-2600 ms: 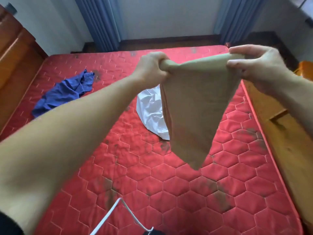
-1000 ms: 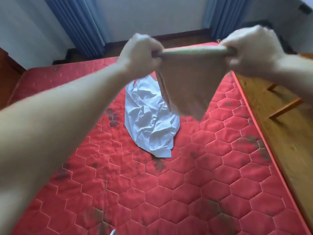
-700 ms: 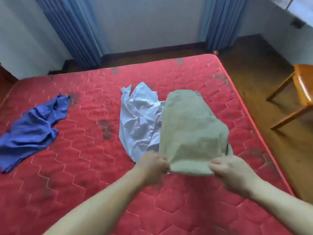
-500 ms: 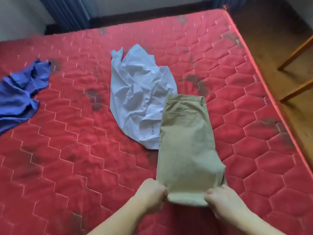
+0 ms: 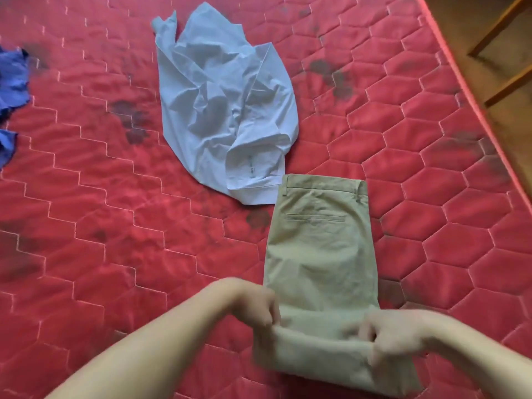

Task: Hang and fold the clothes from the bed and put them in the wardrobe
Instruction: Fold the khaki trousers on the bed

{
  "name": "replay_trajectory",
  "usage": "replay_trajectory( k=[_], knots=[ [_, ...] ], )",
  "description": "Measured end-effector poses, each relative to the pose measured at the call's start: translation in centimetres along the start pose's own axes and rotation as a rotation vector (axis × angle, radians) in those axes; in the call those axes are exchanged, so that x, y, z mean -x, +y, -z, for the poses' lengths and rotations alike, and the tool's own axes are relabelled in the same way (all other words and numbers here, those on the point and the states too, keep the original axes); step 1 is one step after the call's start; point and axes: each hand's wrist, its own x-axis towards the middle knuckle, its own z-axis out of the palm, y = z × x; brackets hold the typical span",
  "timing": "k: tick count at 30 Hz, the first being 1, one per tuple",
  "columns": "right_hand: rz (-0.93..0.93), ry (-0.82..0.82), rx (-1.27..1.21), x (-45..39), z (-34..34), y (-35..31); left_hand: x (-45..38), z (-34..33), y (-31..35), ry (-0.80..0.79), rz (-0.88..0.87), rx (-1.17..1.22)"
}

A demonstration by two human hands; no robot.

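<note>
The khaki trousers [image 5: 321,254] lie folded flat on the red quilted mattress [image 5: 115,226], waistband at the far end, back pocket up. The near end is lifted into a fold. My left hand [image 5: 259,309] pinches the fold's left corner and my right hand [image 5: 388,335] grips its right corner. A crumpled pale blue shirt [image 5: 221,105] lies just beyond, its hem touching the waistband's left corner. A blue garment [image 5: 11,90] is partly cut off at the left edge.
The mattress edge runs diagonally down the right side, with wooden floor [image 5: 489,67] beyond it. Wooden chair legs [image 5: 501,53] stand on that floor at the top right. Dark stains mark the mattress in places.
The trousers went from held up in the air to laid flat on the mattress. Both hands have now lifted the near end toward the waistband. The view has tilted down.
</note>
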Motion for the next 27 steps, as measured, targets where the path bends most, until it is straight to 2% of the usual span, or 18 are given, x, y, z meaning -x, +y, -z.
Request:
replay_trajectory(
  k=[3, 5, 7, 8, 10, 12, 16, 18, 22, 25, 27],
  knots=[
    [0.152, 0.201, -0.46, 2.4, 6.1, 1.2, 2.2, 5.1, -1.0, 0.257, -0.211, 0.41],
    [0.269, 0.443, -0.811, 2.7, 9.0, 2.8, 2.0, 6.7, -1.7, 0.469, -0.4, 0.837],
    [0.347, 0.69, -1.068, 1.6, 10.3, 3.8, 0.4, 7.1, -2.3, 0.565, -0.501, 1.129],
    [0.347, 0.797, -1.16, 0.7, 10.6, 4.3, -0.7, 6.7, -2.6, 0.565, -0.481, 1.164],
    [0.308, 0.961, -1.268, -1.4, 9.9, 5.6, -3.1, 5.0, -3.1, 0.547, -0.377, 1.038],
    [0.246, 1.018, -1.286, -3.0, 8.2, 6.9, -5.4, 3.3, -3.8, 0.589, -0.312, 0.956],
    [0.198, 0.797, -1.111, -4.8, 4.0, 7.9, -7.9, 2.2, -4.9, 0.758, -0.337, 1.123],
    [0.191, 0.758, -1.006, -5.4, 3.0, 7.6, -8.6, 2.3, -5.1, 0.821, -0.309, 1.059],
    [0.2, 0.972, -0.828, -5.0, 4.4, 7.3, -8.6, 4.1, -4.9, 0.846, -0.292, 0.972],
    [0.248, 1.118, -0.807, -4.7, 5.4, 6.8, -7.8, 5.6, -4.3, 0.821, -0.299, 1.08],
    [0.279, 1.12, -0.891, -5.0, 5.4, 6.5, -7.2, 5.6, -4.0, 0.728, -0.317, 1.204]
  ],
)
